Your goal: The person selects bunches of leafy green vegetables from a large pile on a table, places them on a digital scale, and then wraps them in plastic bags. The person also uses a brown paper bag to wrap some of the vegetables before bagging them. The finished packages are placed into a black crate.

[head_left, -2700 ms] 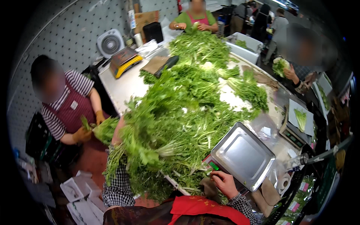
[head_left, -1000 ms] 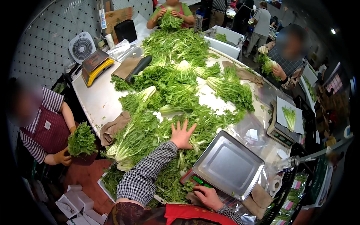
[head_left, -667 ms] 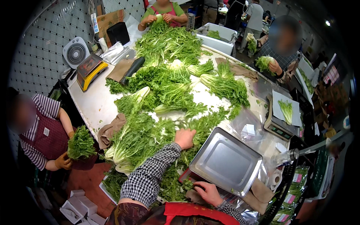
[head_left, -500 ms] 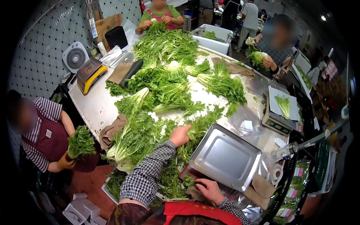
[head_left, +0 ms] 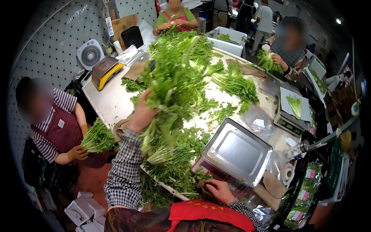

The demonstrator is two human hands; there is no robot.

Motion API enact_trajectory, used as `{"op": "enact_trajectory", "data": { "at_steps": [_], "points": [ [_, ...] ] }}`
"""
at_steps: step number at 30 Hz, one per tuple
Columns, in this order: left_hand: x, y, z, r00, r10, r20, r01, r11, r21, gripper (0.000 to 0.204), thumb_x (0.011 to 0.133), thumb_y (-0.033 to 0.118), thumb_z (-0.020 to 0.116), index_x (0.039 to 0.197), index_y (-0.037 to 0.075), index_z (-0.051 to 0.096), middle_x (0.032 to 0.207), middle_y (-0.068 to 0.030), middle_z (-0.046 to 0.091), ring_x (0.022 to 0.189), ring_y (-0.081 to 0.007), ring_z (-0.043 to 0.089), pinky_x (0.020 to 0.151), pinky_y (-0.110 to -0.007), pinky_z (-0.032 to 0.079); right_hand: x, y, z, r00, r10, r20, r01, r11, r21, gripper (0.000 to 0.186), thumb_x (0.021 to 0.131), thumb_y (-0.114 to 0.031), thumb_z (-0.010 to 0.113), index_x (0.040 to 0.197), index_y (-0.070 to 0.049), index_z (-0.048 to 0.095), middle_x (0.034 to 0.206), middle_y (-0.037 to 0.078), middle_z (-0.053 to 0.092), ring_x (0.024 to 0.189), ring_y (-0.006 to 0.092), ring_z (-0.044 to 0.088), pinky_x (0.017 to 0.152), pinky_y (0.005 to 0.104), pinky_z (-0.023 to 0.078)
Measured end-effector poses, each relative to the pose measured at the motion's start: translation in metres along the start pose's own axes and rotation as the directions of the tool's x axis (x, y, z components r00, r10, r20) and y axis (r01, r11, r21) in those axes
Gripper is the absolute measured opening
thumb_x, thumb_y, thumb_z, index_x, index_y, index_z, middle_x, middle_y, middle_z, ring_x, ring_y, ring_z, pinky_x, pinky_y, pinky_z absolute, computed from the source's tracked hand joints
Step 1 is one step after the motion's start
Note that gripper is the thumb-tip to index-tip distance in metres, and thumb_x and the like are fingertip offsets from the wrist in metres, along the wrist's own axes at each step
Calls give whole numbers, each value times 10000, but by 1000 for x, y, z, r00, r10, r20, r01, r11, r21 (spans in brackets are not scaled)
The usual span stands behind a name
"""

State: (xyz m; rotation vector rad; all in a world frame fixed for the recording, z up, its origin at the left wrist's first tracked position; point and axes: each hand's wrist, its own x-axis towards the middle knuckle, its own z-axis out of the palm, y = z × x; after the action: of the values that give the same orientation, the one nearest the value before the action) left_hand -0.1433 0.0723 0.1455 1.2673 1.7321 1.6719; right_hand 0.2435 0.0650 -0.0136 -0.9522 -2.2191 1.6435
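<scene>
My left hand (head_left: 143, 115) is raised over the table, closed around a big bunch of curly leafy greens (head_left: 170, 79) with long pale stalks. Its leaves hang down and are partly smeared by motion. Low at the table's near edge, my right hand (head_left: 218, 191) rests with curled fingers against a brown cloth (head_left: 201, 188); whether it grips anything is hidden. Just beyond that hand a metal tray (head_left: 236, 152) sits on a red scale (head_left: 198, 164). More loose greens (head_left: 181, 170) lie below the raised bunch.
Opposite stands a person in green (head_left: 176, 17); others trim greens at left (head_left: 58, 120) and right (head_left: 288, 50). A yellow scale (head_left: 106, 72) is at far left, another scale holding greens (head_left: 290, 116) at right. A crate of packed greens (head_left: 305, 193) stands lower right.
My left hand has lifted a bunch from the pile and moved it left and up. The pile in the middle now shows more bare tabletop. My right hand has barely moved.
</scene>
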Motion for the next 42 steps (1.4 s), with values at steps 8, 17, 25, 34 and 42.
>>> {"op": "enact_trajectory", "data": {
  "at_steps": [8,17,25,34,42],
  "points": [
    [-210,-13,-150,950,-93,-297,207,901,382,632,777,94,770,1320,-11,465,1175,-108,578,1078,-212,601,951,-335,479,4,1,15,988,-93,120,91,996,19,237,928,-182,625,1103,-35,689,1019,142,720,911,276,709,803,341,544],
    [-355,-52,-172,815,-517,-259,576,683,449,501,768,189,794,1202,10,618,1098,-153,696,1012,-260,664,855,-383,515,10,4,34,972,-125,199,137,989,-48,243,918,-205,638,1099,-55,699,947,136,718,845,277,701,755,352,537],
    [-363,-129,-152,556,-772,-308,739,289,608,712,880,327,725,1471,77,418,1415,-187,515,1264,-353,524,1044,-439,470,7,-1,27,978,-107,180,115,993,-34,246,921,-204,637,1098,-43,697,967,139,720,845,267,705,752,340,537],
    [-209,-100,-65,980,-37,-194,184,534,825,240,821,138,732,1024,29,664,1039,-136,649,905,-309,612,786,-445,494,10,-7,19,991,-58,122,60,998,-14,241,917,-174,644,1107,-34,694,1000,141,724,887,247,713,793,310,536],
    [-180,-144,-86,993,-37,-109,113,502,857,529,786,46,705,1302,74,593,1347,-196,555,1267,-372,512,1038,-445,436,15,9,17,994,51,99,-54,998,32,242,914,-168,637,1089,-13,698,958,143,735,845,219,722,763,310,549]
  ]
}}
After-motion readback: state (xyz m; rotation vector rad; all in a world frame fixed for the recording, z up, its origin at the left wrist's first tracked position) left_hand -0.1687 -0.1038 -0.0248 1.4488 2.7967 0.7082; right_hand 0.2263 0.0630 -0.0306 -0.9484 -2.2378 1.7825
